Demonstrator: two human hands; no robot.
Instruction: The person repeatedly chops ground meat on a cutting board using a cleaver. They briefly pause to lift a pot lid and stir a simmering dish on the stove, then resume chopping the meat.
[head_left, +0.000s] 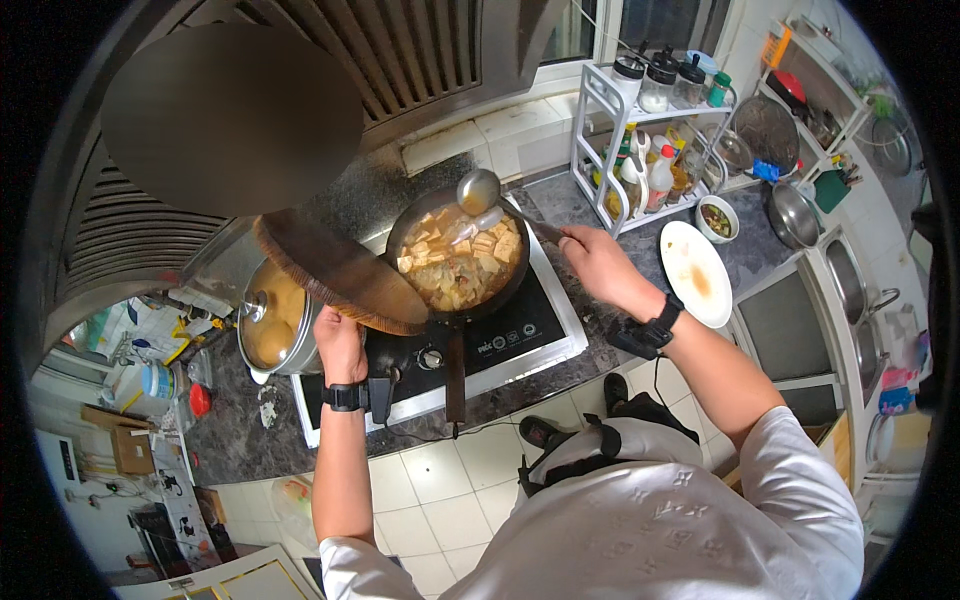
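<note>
A dark frying pan (455, 367) with a long handle sits on the gas stove (517, 341), and tofu pieces (495, 244) and vegetables (454, 289) lie in brown broth inside it. My right hand (600, 266) grips the handle of a metal ladle (478, 192), whose bowl is over the pan's far edge with some liquid in it. On the left, my left hand (340, 341) holds a round, brown lid (341, 274) tilted beside the pan. Its grip is partly hidden by the lid's rim. A pot with a glass lid (274, 315) stands left of my left hand.
To the right are an oval white plate (696, 274) with brown residue, a small bowl (718, 220) of dark sauce and a metal basin (795, 216). A white rack (600, 150) holds jars and bottles behind the counter. The range hood (420, 52) hangs above.
</note>
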